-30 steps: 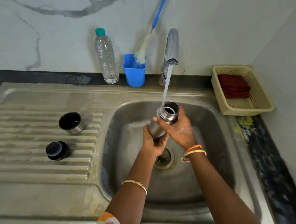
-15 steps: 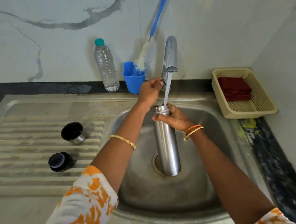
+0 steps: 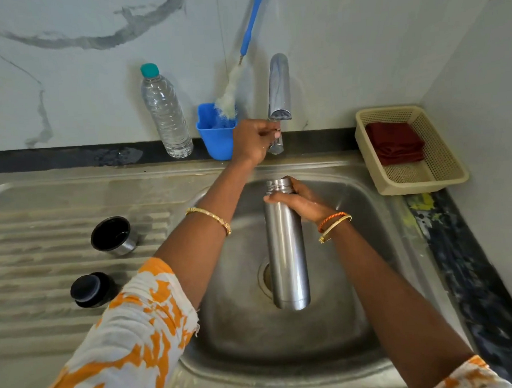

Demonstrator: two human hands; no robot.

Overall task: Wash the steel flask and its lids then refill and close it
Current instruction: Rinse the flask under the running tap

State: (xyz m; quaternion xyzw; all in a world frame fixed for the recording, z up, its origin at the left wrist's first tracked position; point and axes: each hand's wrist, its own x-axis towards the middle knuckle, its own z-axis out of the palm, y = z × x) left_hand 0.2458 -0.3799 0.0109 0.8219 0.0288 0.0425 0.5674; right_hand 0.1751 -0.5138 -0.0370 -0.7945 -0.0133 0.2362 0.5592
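Head view: right hand fingers curl round the neck of the open flask, held upright over the sink drain. Left hand grips the tap lever. Cup lid and stopper sit apart on the drainboard.

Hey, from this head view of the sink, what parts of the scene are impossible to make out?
- Water level inside the tall steel flask: its mouth faces away, rim seen side-on.
- Tap handle: covered by the left hand.
- Sink drain: mostly behind the flask.
- Top of the blue-handled bottle brush: cut off by the upper edge.
- Contents of the blue plastic cup: hidden by its wall.
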